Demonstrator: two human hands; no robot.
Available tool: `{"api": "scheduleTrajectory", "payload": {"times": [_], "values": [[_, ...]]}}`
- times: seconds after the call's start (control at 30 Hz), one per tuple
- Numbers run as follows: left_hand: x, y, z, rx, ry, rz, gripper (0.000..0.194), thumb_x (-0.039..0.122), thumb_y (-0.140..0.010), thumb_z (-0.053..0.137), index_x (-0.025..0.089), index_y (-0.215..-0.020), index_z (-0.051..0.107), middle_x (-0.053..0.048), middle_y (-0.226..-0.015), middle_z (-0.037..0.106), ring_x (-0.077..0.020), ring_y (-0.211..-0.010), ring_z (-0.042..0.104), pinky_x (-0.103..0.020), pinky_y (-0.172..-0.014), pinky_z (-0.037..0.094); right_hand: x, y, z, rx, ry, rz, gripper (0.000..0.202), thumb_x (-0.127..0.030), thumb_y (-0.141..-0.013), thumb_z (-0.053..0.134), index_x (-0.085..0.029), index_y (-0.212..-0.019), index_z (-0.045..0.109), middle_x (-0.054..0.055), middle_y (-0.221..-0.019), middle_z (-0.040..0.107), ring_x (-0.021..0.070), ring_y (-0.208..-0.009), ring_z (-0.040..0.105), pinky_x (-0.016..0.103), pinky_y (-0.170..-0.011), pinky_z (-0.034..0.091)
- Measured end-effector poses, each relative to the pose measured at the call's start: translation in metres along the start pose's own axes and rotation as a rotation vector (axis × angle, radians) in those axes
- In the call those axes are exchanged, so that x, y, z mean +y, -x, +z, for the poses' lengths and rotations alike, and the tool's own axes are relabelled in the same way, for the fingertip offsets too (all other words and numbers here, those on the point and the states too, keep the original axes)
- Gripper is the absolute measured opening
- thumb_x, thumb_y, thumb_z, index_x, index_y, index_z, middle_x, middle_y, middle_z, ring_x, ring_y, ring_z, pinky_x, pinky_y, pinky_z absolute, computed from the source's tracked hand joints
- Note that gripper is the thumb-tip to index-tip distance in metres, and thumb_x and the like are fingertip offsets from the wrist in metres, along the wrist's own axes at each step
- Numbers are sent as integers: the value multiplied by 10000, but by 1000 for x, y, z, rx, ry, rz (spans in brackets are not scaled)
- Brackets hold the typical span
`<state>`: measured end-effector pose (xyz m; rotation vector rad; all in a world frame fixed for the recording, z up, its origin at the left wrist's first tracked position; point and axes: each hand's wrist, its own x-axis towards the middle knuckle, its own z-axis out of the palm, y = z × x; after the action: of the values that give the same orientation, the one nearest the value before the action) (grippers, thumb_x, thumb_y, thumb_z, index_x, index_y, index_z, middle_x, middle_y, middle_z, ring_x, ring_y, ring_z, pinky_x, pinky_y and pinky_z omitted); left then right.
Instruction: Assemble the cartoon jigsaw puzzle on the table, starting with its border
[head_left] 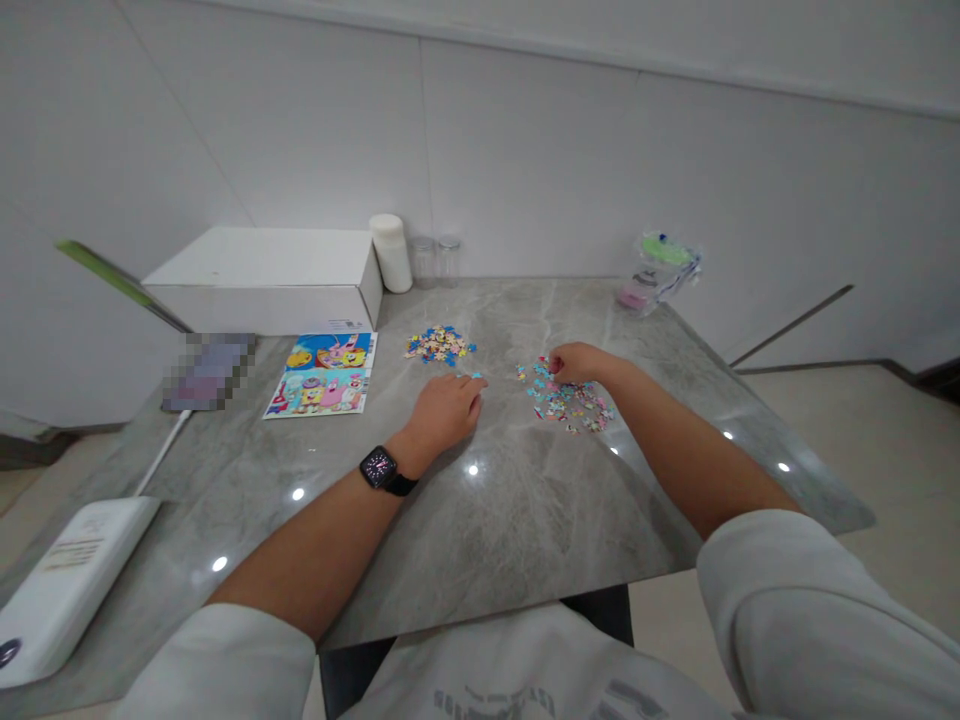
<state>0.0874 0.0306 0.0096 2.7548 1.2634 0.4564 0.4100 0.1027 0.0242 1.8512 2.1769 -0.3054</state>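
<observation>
My left hand [448,410], with a black watch [380,468] on its wrist, rests on the grey table with fingers stretched forward. Small light-blue puzzle pieces [477,376] lie at its fingertips. My right hand [582,362] reaches down into the far edge of a loose spread of pastel puzzle pieces [576,408]. Its fingers are bent and pinched together; whatever is between them is too small to make out. Beyond my left hand sits a second heap of puzzle pieces [441,345], blue and tan. To the left lies a cartoon picture sheet [322,375] with two panels.
A white box [262,280], a white bottle [391,254] and two clear jars [436,262] line the wall. A plastic packet [660,272] sits at the far right corner. On the left are a blurred device [208,372] and a white power bank [79,580] with a cable.
</observation>
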Motion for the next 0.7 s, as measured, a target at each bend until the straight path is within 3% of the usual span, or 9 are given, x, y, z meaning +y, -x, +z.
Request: {"api": "scheduleTrajectory", "payload": {"times": [0.27, 0.53, 0.7], "values": [[-1, 0, 1, 5, 0, 2, 346, 224, -1045, 496, 197, -1334, 685, -118, -1181, 765, -283, -1094, 691, -431, -978, 522, 1, -3, -2, -63, -100, 9, 246, -173, -772, 743, -230, -995, 827, 10, -920, 812, 180, -837, 731, 233, -714, 475], [0, 0, 0, -3, 11, 7, 348, 222, -1047, 494, 200, -1333, 691, -115, -1187, 764, -278, -1092, 690, -423, -980, 522, -11, 7, 11, 119, -33, 58, 241, -223, -843, 683, -249, -1040, 820, 33, -1064, 818, 194, -958, 728, 239, -757, 467], [-2, 0, 2, 3, 15, 14, 342, 214, -1041, 499, 192, -1317, 700, -114, -1181, 766, -282, -1089, 690, -429, -980, 528, -13, 13, 15, 151, -88, 77, 248, -195, -845, 672, -220, -1043, 819, 52, -1044, 818, 195, -949, 727, 245, -766, 466]]}}
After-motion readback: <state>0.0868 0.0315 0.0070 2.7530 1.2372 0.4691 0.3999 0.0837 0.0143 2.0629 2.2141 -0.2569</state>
